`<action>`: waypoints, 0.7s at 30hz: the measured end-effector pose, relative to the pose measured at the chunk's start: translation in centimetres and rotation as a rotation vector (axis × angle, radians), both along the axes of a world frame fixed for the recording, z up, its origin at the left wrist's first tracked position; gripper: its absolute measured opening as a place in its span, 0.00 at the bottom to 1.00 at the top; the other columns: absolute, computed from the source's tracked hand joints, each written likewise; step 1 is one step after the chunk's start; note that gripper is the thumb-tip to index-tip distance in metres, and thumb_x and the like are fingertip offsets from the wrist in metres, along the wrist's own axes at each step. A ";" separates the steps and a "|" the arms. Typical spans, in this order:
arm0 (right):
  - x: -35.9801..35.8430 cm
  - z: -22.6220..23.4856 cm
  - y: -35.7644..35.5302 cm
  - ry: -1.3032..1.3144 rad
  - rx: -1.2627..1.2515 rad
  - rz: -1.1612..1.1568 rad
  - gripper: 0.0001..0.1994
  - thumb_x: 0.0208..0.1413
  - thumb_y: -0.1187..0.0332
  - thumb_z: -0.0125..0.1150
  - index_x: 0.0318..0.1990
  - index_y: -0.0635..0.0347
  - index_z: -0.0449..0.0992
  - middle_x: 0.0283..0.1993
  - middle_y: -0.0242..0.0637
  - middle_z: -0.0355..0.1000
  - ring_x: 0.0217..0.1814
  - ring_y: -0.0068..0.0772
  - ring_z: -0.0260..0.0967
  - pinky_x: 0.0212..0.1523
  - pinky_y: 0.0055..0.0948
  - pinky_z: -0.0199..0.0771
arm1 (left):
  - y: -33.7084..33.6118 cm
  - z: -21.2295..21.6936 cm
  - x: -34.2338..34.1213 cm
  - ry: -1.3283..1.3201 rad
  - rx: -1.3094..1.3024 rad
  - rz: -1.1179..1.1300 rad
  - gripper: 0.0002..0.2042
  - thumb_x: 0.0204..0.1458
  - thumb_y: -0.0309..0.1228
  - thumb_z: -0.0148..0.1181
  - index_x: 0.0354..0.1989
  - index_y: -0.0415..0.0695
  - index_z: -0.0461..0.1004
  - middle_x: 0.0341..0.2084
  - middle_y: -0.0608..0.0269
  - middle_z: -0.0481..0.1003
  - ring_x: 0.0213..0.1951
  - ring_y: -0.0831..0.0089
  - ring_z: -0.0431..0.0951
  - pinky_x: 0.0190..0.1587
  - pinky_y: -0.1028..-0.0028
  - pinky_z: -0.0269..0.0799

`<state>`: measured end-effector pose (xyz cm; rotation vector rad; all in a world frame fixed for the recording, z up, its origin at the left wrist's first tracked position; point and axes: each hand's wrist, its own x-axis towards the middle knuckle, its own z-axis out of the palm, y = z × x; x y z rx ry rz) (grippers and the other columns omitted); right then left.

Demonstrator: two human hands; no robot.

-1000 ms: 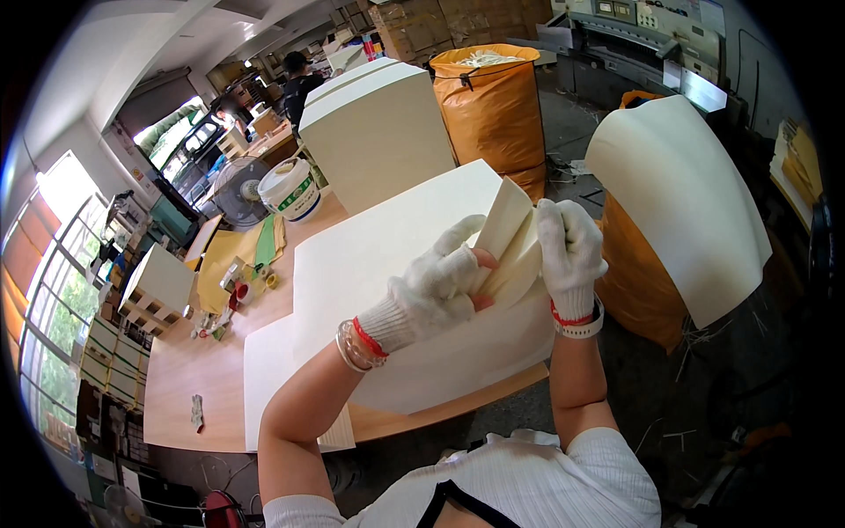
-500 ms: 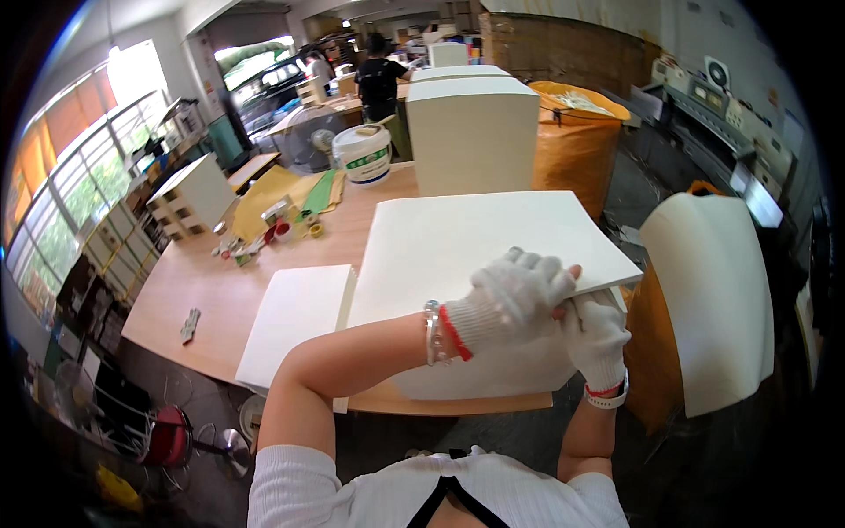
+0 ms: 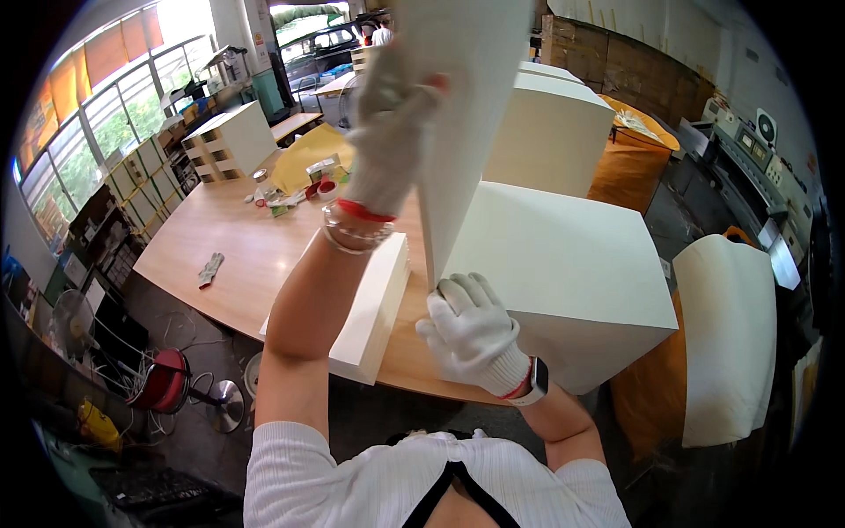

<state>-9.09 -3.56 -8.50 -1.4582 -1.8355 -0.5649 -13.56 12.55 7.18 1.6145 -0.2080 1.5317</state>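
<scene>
A thick batch of white paper sheets (image 3: pixel 471 114) stands on edge in front of me, its top running out of view. My left hand (image 3: pixel 387 145), in a white knit glove and smeared by motion, grips it high on its left side. Lower down, my gloved right hand (image 3: pixel 471 334) has its fingers closed at the batch's bottom corner; the fingertips are partly hidden. Right of it sits a tall white paper stack (image 3: pixel 563 255) with a flat top. A lower white stack (image 3: pixel 374 308) lies on the table behind my left forearm.
On the wooden table (image 3: pixel 194 255) are a loose glove (image 3: pixel 210 270), tape rolls (image 3: pixel 326 187), yellow paper (image 3: pixel 312 154) and a banded stack (image 3: pixel 233 141). More tall stacks (image 3: pixel 550 132) stand behind. An orange sack (image 3: pixel 629 172) and a white-covered bundle (image 3: pixel 726 339) are at right.
The batch has gone from lying flat on the tall stack to standing upright at its left. My left hand has risen; my right hand has moved left and nearer. The view has turned left.
</scene>
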 end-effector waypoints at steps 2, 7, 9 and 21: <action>-0.1 -0.4 0.5 -0.029 0.100 0.005 0.13 0.44 0.69 0.66 0.36 0.65 0.73 0.41 0.47 0.72 0.45 0.51 0.72 0.51 0.48 0.73 | 2.7 -0.7 -3.0 -0.085 -0.165 -0.003 0.23 0.56 0.18 0.52 0.62 0.41 0.67 0.48 0.62 0.76 0.46 0.74 0.78 0.48 0.74 0.78; -0.4 0.0 0.6 -0.030 0.089 0.045 0.14 0.44 0.69 0.66 0.37 0.66 0.74 0.39 0.47 0.72 0.44 0.50 0.72 0.52 0.50 0.73 | 11.0 -3.0 -9.4 -0.293 -0.449 -0.068 0.21 0.58 0.19 0.51 0.61 0.41 0.67 0.49 0.59 0.76 0.46 0.66 0.80 0.49 0.67 0.81; -0.9 0.0 0.7 0.103 0.040 0.101 0.14 0.47 0.73 0.67 0.42 0.67 0.74 0.43 0.49 0.73 0.47 0.53 0.73 0.54 0.49 0.72 | 11.4 -3.5 -10.7 -0.319 -0.426 0.058 0.21 0.59 0.20 0.52 0.62 0.41 0.66 0.50 0.59 0.75 0.46 0.67 0.79 0.48 0.69 0.80; -9.4 -18.2 15.9 2.222 -0.119 1.164 0.23 0.62 0.55 0.55 0.57 0.63 0.68 0.49 0.48 0.73 0.46 0.46 0.75 0.45 0.39 0.80 | 2.6 -15.3 -7.9 0.160 0.512 0.995 0.21 0.48 0.23 0.63 0.54 0.38 0.74 0.57 0.43 0.73 0.57 0.47 0.74 0.58 0.61 0.73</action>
